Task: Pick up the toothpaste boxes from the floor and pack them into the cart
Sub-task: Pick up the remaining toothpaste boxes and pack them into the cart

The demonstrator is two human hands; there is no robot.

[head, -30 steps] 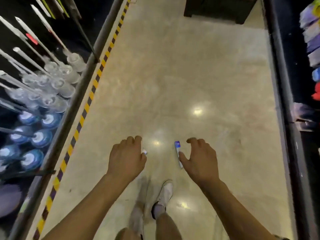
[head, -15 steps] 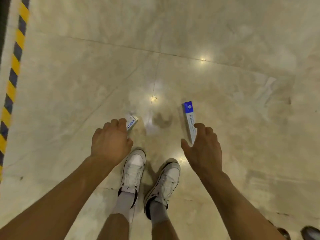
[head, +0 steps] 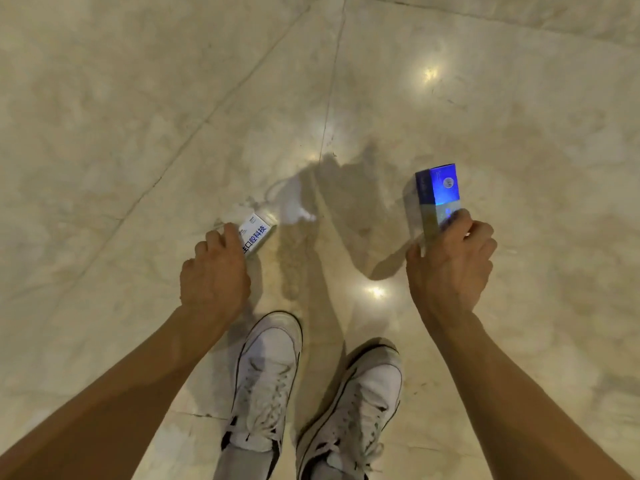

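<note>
Hazards: the floor [head: 138, 133] is polished stone with glare spots; a box released above it would probably slide or dent a corner.

The right hand [head: 450, 261] grips the blue box [head: 438, 192] by its near end only, thumb on one side and fingers curled over the other. Most of the box projects forward of the grip, tilted up and clear of the floor. Judged risk: the long free end levers against a short hold, so a quick swing could twist it loose.

The left hand [head: 214, 271] curls its fingers over the near end of the white box [head: 257, 233]; only the far end shows beyond the fingertips. Whether this box is lifted or rests on the floor cannot be told. Judged risk: a hold so close to one end may let the box pivot and drop on lifting; thin card may also crush under a hard squeeze.

Surroundings: the left shoe [head: 266, 375] and right shoe [head: 356, 403] stand behind and between the two grips, toes toward the boxes; a dropped box could land on them. A tile joint [head: 332, 81] runs ahead of the grips. Nothing lies between either grip and its box.

The cart is not in view, so its direction cannot be judged; both hands are loaded, leaving none free to steady it.
</note>
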